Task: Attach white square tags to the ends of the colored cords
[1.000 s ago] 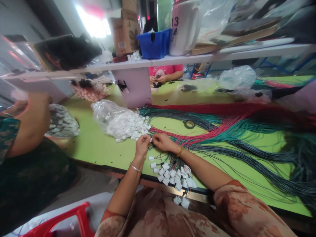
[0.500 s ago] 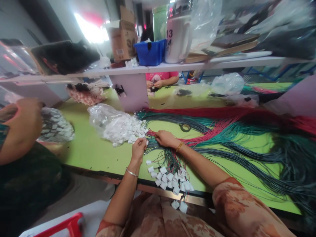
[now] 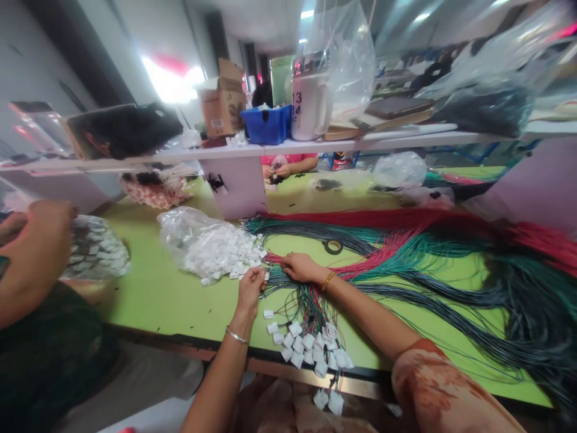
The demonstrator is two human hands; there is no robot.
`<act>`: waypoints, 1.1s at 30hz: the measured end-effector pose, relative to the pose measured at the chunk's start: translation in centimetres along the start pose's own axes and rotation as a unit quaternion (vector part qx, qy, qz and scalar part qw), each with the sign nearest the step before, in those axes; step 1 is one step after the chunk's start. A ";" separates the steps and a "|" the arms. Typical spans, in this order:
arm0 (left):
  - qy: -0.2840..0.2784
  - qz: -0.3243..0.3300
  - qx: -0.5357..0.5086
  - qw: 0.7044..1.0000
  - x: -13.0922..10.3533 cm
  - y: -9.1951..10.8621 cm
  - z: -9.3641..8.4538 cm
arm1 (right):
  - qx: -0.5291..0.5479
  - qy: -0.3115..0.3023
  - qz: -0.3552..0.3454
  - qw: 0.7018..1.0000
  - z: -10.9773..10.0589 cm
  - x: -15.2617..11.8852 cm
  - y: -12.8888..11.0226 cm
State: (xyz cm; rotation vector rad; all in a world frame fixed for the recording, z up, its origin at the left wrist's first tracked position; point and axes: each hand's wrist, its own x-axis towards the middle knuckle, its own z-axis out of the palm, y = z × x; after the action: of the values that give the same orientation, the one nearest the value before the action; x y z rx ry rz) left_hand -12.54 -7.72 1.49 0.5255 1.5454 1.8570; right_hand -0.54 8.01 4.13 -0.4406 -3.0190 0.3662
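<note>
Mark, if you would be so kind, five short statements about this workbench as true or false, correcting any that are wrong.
1. The left hand has a small white piece at its fingers. True.
2. The right hand grips the roll of black tape. False: the roll lies on the table, apart from that hand, which is at the red wires.
3. The blue bin stands on the shelf beside the white mug. True.
4. The silver bracelet is on the right wrist. False: it is on the left wrist.
5. The clear plastic bag lies left of the red wires in the picture. True.
</note>
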 end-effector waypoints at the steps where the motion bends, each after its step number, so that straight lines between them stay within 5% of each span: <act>1: 0.000 -0.001 0.001 1.000 0.0 0.0 0.0 | -0.007 -0.003 0.004 1.000 0.0 0.1 -0.1; 8: -0.006 -0.004 -0.005 1.000 -0.3 0.4 0.1 | 0.018 0.034 0.066 0.997 0.0 -0.2 0.2; 17: -0.027 -0.016 -0.036 0.999 -0.3 0.0 0.3 | 0.175 0.081 0.031 0.981 -1.0 2.1 -0.6; 27: -0.046 -0.035 -0.113 0.992 -0.2 -0.1 0.2 | 0.462 0.101 -0.040 0.880 -0.7 1.9 -2.3; 33: -0.040 -0.057 -0.156 0.985 0.1 -0.4 0.2 | 0.378 0.109 -0.029 0.919 0.2 -0.4 -2.6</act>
State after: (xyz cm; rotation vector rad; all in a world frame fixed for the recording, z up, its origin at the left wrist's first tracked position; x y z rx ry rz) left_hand -12.37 -7.49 1.12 0.3536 1.1775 1.9170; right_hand -0.85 5.43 4.55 -0.2884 -2.4028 1.3005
